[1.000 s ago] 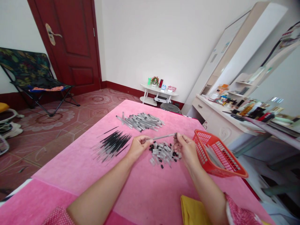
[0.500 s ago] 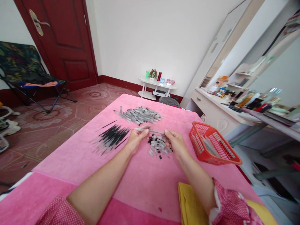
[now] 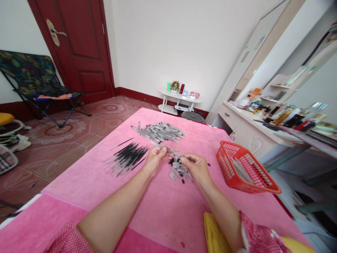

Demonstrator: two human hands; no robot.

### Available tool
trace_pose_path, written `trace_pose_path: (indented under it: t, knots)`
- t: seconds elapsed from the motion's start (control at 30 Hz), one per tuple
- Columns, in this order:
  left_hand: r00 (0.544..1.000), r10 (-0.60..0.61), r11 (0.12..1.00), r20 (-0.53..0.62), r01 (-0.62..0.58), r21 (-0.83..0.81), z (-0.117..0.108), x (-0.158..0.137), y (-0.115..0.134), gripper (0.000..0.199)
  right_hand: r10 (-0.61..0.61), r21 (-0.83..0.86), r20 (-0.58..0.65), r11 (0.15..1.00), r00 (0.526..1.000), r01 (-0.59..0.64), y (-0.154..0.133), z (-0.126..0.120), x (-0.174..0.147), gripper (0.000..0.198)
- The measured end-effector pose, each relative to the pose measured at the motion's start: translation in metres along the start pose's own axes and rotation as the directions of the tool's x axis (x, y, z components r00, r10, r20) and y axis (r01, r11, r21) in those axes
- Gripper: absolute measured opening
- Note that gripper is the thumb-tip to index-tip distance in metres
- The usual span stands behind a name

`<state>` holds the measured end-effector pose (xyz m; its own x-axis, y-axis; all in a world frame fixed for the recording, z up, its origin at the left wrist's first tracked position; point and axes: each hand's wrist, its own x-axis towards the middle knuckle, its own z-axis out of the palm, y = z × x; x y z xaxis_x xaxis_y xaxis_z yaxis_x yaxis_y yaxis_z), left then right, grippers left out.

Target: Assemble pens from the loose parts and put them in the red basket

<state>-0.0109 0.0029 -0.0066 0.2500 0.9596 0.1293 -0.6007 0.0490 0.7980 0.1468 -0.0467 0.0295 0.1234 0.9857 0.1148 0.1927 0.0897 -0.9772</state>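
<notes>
My left hand is closed around a translucent grey pen barrel, which slants down to the right. At its right end my right hand is closed, fingertips pinched on the barrel's tip; any small part there is hidden. Just below lies a heap of small clear and black pen caps and plugs, partly covered by my right hand. Left of my left hand are many thin black-and-clear refills in a loose bundle. Beyond both hands, a pile of grey pen barrels rests on the pink cloth.
A red plastic basket holding clear slender pieces stands at the right. A folded yellow cloth lies by my right forearm. One small black piece sits between my right hand and the basket. A cluttered dresser is beyond the right edge.
The pen barrel has gone from nearly level to sloping down rightward, and my right hand has lowered slightly. The whole view has shifted a little, so everything appears farther right and lower.
</notes>
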Motion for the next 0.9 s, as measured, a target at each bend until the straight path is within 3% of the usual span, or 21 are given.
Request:
trace_pose_path:
  t: [0.17,0.23,0.33,0.5,0.7,0.9]
  knots:
    - [1.000,-0.001,1.000,-0.019,0.001,-0.011,-0.0003,0.0000,0.0000,0.034,0.089,-0.041,0.030,0.995,0.996,-0.088,0.0018,-0.0032,-0.0003,0.038]
    - [1.000,-0.004,1.000,-0.022,0.004,-0.006,-0.0004,0.0004,-0.0003,0.034,0.068,-0.056,0.007,0.996,0.998,-0.067,0.0030,-0.0044,-0.0005,0.041]
    - [1.000,0.005,1.000,-0.023,-0.005,-0.013,-0.0006,0.0008,-0.0005,0.033,0.012,-0.089,-0.008,0.996,1.000,-0.013,0.0026,-0.0053,-0.0014,0.036]
    - [1.000,0.009,1.000,-0.009,-0.009,-0.023,0.0000,0.0004,-0.0003,0.031,0.104,-0.021,0.011,0.994,0.995,-0.103,0.0033,-0.0041,-0.0023,0.042]
    - [1.000,0.005,1.000,-0.002,-0.005,0.003,-0.0015,0.0005,-0.0020,0.030,0.039,-0.035,0.005,0.999,0.999,-0.039,0.0024,-0.0034,-0.0017,0.027]
    - [1.000,0.006,1.000,-0.007,-0.006,0.005,-0.0011,0.0007,-0.0018,0.031,0.081,-0.064,0.060,0.995,0.995,-0.077,-0.0030,-0.0042,-0.0012,0.033]
